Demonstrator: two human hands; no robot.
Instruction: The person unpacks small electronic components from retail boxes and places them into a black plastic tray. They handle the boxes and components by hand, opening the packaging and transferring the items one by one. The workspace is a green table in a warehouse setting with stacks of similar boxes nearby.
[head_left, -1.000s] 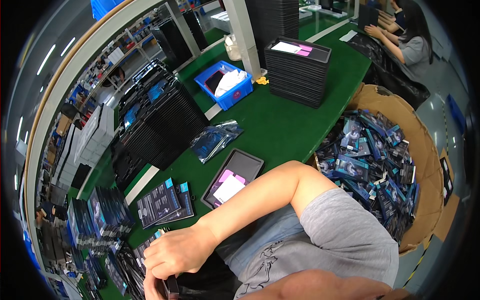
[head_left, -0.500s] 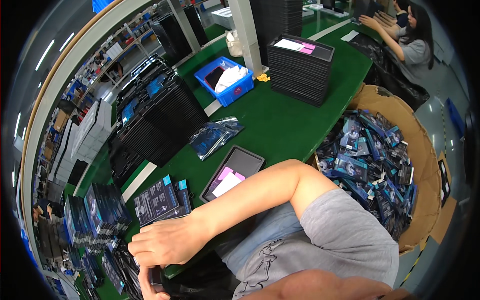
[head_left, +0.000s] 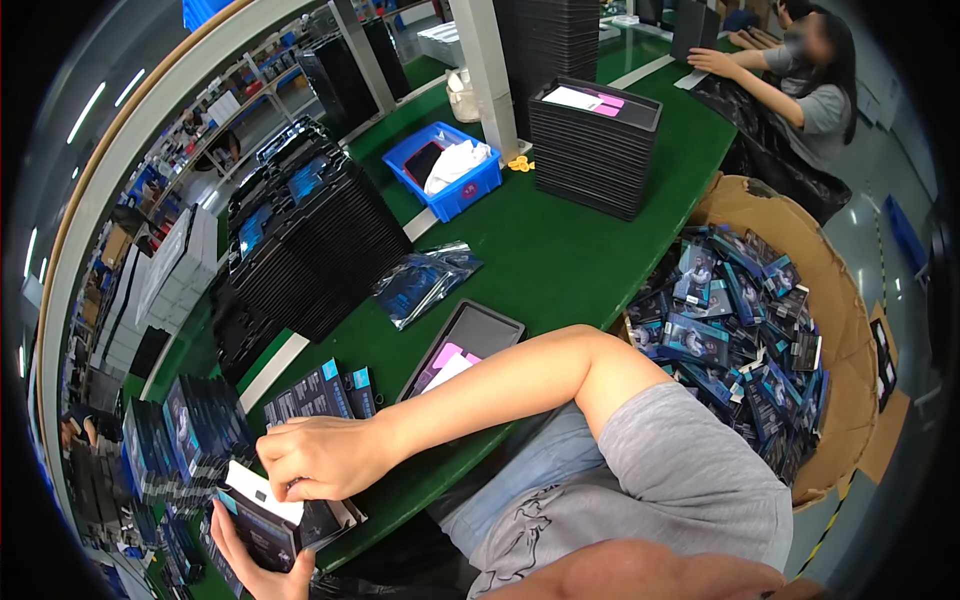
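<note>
At the lower left, my left hand (head_left: pixel 262 574) grips a small dark printed box (head_left: pixel 258 532) from below, with the thumb and fingers on opposite sides. A white flap (head_left: pixel 245 482) stands up at the box's upper end. My right hand (head_left: pixel 325 457) is over that end, its fingers curled and pressed against the flap; its fingertips are partly hidden. Beyond the right hand, flat dark printed boxes (head_left: pixel 300 395) lie on the green table, partly covered by it. A black tray (head_left: pixel 480 325) with pink and white pieces lies behind my right forearm.
Stacks of similar boxes (head_left: pixel 195 430) stand at left, below a tall stack of black trays (head_left: pixel 320 255). A blue bin (head_left: pixel 450 200), a clear plastic bag (head_left: pixel 425 280) and another tray stack (head_left: pixel 590 155) are farther back. A carton (head_left: pixel 850 370) full of boxes stands at right; a person sits beyond.
My left hand has come up into fuller view with the printed box, whose white flap now shows. The right hand has shifted slightly and curls at the flap. The view has moved a little.
</note>
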